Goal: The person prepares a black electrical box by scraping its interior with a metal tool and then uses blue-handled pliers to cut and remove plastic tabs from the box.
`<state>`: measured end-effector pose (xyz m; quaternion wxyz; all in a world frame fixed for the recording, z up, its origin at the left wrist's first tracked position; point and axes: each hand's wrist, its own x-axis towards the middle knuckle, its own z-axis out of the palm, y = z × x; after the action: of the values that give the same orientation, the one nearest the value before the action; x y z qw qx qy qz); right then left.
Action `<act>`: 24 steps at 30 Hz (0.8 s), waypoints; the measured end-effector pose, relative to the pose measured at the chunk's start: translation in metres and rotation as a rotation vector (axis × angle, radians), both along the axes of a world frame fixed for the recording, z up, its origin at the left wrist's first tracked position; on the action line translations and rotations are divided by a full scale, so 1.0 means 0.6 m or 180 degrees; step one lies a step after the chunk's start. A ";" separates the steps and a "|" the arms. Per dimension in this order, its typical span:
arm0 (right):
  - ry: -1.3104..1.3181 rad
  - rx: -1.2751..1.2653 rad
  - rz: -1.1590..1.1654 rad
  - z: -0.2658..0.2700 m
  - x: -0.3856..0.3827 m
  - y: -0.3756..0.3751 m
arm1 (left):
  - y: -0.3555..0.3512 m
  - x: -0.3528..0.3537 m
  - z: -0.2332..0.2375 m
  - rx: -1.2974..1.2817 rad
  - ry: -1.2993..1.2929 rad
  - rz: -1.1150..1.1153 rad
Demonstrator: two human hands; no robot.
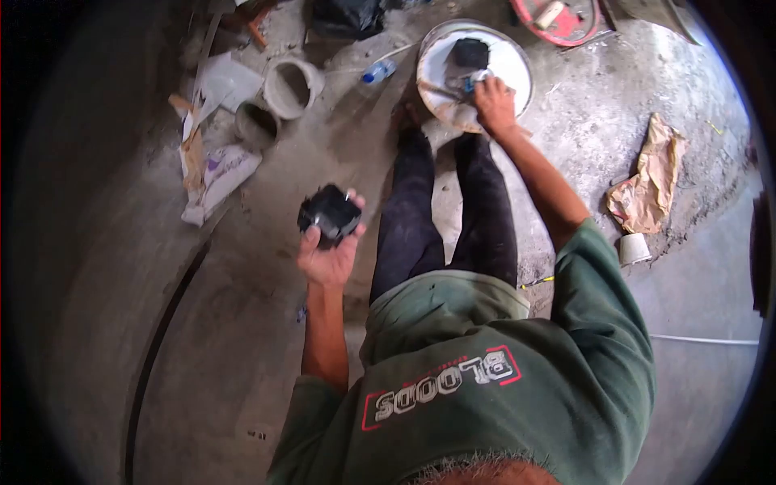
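Observation:
My left hand (331,257) is held out over the floor, its fingers wrapped around a small black box (329,215) that looks like plastic. Beyond my feet, my right hand (494,103) is over a round white lid or tub top (512,69). Its fingers are bent together at a small clear and blue item (469,83), and what they pinch is too small to make out. A second black box (472,52) lies on the white surface, just past my right fingers. A thin brownish strip (441,91) rests there too, left of that hand.
Two round pots (293,89) and torn cardboard (218,179) lie to the left. A blue-capped bottle (378,71) is beside the tub. Crumpled brown paper (649,178), a white cup (634,248) and a red-rimmed round container (558,36) are on the right.

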<state>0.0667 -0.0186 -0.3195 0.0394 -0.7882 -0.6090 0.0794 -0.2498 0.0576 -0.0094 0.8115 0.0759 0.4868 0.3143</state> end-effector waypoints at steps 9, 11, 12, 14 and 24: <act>0.0356 -0.0318 -0.0066 0.057 0.036 0.012 | 0.032 0.033 0.038 0.0405 0.0093 -0.0409; 0.1151 -0.0221 -0.0280 0.135 0.045 -0.002 | 0.033 0.050 0.058 0.0469 0.0019 -0.0396; 0.1591 -0.0304 -0.0588 0.161 0.046 -0.016 | 0.036 0.061 0.069 0.0531 -0.0040 -0.0392; 0.2867 -0.0695 -0.1362 0.173 0.034 -0.055 | 0.042 0.082 0.098 0.0699 -0.0093 -0.0470; 0.4278 -0.0094 -0.0571 0.774 -0.028 -0.045 | 0.072 0.196 0.301 0.3261 0.0265 -0.0751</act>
<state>0.0497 -0.0457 0.1447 0.4051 -0.6156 -0.3832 0.5569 -0.1321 0.1007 0.1710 0.6802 0.5296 0.2906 0.4152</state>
